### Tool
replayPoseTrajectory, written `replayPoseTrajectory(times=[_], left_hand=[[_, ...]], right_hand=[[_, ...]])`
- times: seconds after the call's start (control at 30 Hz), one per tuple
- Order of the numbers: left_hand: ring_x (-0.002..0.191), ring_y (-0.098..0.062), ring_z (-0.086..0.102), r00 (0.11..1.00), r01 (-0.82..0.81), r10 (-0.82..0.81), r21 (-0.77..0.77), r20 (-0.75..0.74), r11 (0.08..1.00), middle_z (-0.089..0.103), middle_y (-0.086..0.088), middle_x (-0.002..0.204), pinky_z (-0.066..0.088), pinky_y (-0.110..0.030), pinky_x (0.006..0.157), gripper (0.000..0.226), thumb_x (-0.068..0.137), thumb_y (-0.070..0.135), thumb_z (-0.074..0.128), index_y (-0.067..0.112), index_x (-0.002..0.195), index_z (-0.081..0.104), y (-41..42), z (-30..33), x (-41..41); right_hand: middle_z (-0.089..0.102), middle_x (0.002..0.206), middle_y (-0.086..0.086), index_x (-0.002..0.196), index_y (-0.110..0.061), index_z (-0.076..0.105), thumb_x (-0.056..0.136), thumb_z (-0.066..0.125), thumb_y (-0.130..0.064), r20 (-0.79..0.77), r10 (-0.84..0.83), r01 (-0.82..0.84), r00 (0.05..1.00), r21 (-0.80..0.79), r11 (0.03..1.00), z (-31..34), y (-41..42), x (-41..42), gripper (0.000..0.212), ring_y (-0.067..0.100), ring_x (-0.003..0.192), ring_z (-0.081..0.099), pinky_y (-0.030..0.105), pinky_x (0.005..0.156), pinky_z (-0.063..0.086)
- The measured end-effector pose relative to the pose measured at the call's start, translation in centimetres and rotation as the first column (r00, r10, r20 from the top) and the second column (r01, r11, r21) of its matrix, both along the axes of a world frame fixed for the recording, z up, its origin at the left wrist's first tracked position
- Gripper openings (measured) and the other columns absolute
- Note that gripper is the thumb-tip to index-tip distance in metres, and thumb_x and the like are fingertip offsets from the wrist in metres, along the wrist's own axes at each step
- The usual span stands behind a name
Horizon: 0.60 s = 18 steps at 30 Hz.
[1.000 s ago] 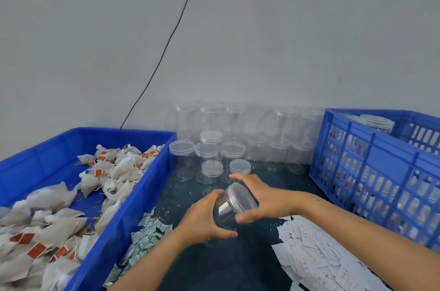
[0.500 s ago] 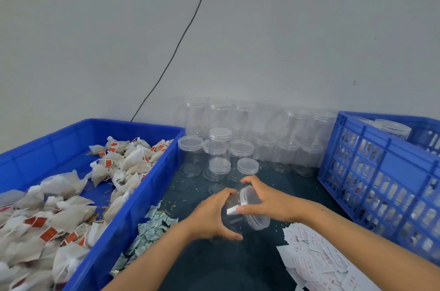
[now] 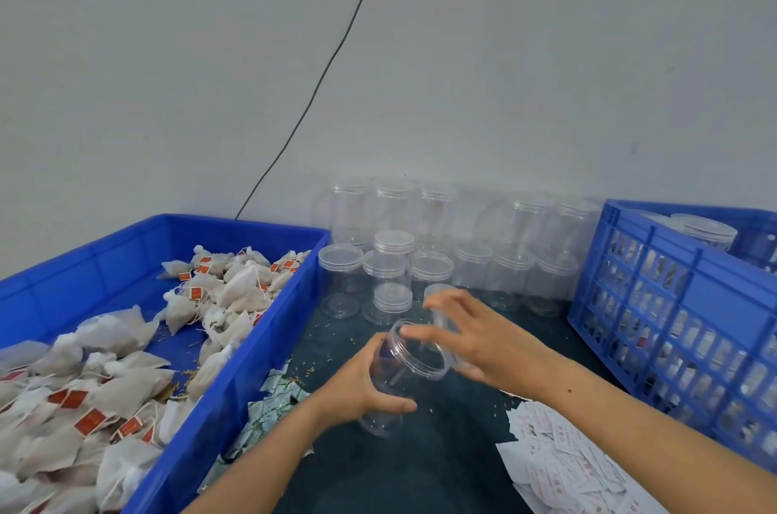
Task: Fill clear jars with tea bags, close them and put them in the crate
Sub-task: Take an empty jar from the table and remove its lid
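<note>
My left hand [image 3: 357,387] grips a clear empty jar [image 3: 403,370] above the dark table, its open mouth tilted up and to the right. My right hand [image 3: 487,341] holds the jar's clear lid [image 3: 439,297] just right of the mouth, off the jar. White tea bags [image 3: 235,290] with red tags fill the blue tub [image 3: 256,345] on the left. The blue slatted crate [image 3: 672,303] stands on the right with lidded jars [image 3: 706,231] inside.
Several empty lidded jars [image 3: 393,257] stand in rows against the wall behind my hands. Small green-white sachets [image 3: 273,400] lie beside the tub. A heap of white paper labels [image 3: 567,463] lies at the front right. A black cable runs down the wall.
My right hand has taken the lid off the jar and moved it slightly right. The jar's mouth now stands open in my left hand.
</note>
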State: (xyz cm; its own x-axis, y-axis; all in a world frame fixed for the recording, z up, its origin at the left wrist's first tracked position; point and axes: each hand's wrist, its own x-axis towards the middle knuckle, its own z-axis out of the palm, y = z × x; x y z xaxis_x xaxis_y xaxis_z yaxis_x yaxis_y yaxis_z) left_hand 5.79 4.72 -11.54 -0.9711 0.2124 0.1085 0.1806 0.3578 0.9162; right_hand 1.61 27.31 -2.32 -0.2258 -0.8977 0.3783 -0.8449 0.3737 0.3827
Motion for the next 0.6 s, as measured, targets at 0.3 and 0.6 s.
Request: replayPoseTrajectory(times=[0.3, 0.6], left_hand=[[0.129, -0.013, 0.052, 0.997, -0.003, -0.011, 0.170, 0.081, 0.985, 0.047, -0.014, 0.139, 0.045, -0.024, 0.101, 0.083, 0.071, -0.003, 0.081, 0.020, 0.135, 0.034, -1.8, -2.3, 0.7], [0.124, -0.006, 0.053, 0.991, 0.024, -0.051, 0.215, 0.124, 0.976, 0.051, -0.008, 0.137, 0.044, -0.021, 0.101, 0.075, 0.077, -0.008, 0.075, 0.019, 0.132, 0.033, -1.3, -2.1, 0.7]], right_hand=[[0.035, 0.123, 0.002, 0.112, -0.024, 0.050, 0.071, 0.084, -0.031, 0.939, -0.011, 0.703, 0.344, -0.249, 0.667, -7.8, -0.3, -0.5, 0.054, 0.013, 0.103, 0.052, 0.017, 0.091, 0.039], [0.047, 0.121, 0.003, 0.115, -0.019, 0.043, 0.065, 0.088, -0.028, 0.930, -0.223, 0.738, 0.292, -0.071, 0.671, -10.0, 0.3, -0.3, 0.068, 0.017, 0.109, 0.048, 0.027, 0.091, 0.044]])
